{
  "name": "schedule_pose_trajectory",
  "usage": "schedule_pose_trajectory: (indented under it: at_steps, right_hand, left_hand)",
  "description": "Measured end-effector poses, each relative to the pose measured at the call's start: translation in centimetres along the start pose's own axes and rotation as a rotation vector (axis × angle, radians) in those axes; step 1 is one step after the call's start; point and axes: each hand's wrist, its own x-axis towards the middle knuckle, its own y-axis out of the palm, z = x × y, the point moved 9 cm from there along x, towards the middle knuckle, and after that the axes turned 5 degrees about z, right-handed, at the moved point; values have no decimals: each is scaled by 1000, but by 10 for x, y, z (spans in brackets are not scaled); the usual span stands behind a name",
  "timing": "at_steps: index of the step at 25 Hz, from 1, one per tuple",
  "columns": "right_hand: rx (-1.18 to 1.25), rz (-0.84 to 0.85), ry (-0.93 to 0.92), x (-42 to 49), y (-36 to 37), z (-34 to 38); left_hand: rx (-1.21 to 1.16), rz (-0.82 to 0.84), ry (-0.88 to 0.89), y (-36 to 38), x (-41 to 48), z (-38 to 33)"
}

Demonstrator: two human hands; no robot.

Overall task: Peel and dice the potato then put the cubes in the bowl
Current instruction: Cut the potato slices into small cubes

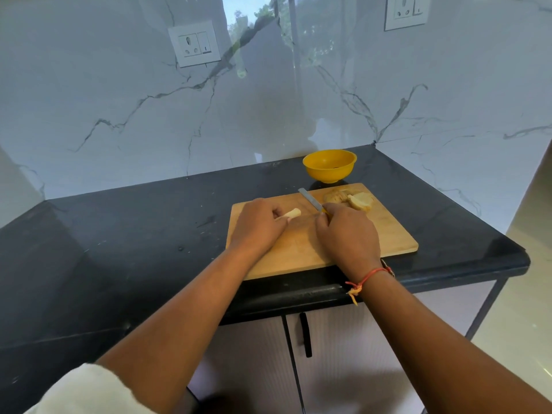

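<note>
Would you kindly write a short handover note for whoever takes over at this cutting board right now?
Left hand: holds a peeled potato strip down on the cutting board.
Right hand: grips the knife, blade right of the strip.
Remaining potato pieces lie at the board's far right; yellow bowl stands behind the board.
Done: peeling looks finished, first cuts made.
Left: dice everything, move cubes to the bowl; none visible there.

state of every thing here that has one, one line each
rectangular wooden cutting board: flat on black counter
pale peeled potato strip: at the board, not yet cubed
left hand: grips the strip's end
steel-bladed knife: held, blade over the board, clear of the strip
right hand: grip closed round the knife handle
cut potato pieces: piled at the board's far right
round yellow plastic bowl: upright behind the board, no cubes visible
</note>
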Motion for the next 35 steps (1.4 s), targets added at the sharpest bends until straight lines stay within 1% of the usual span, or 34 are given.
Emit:
schedule_pose_trajectory:
  at_steps: [3, 9, 14, 19, 25, 27, 33, 35]
  right_hand:
    - [-13, 21, -18, -1, 1, 3]
    - [-76, 48, -54, -2, 4, 10]
    - [-154, 105, -80, 0, 6, 17]
    - [-234, 108, -101, -6, 7, 21]
    - [-391, 229, -148, -1, 19, 35]
    - [-422, 247, -170, -1, 19, 41]
    - [-426, 340, -126, -10, 19, 34]
    - [-432, 345, -108, -15, 16, 28]
  left_hand:
    - [-7, -16, 36, 16, 16, -13]
    - [-90, -79, 63, 25, 16, -6]
    - [-126, -74, 38, 24, 16, -3]
    - [-162, -70, 1, 25, 17, 2]
    - [-162, -47, -12, 25, 18, 2]
    - [-159, -48, -17, 24, 18, 2]
    - [-164, -72, -42, 23, 17, 4]
    - [-162, -71, -46, 24, 17, 5]
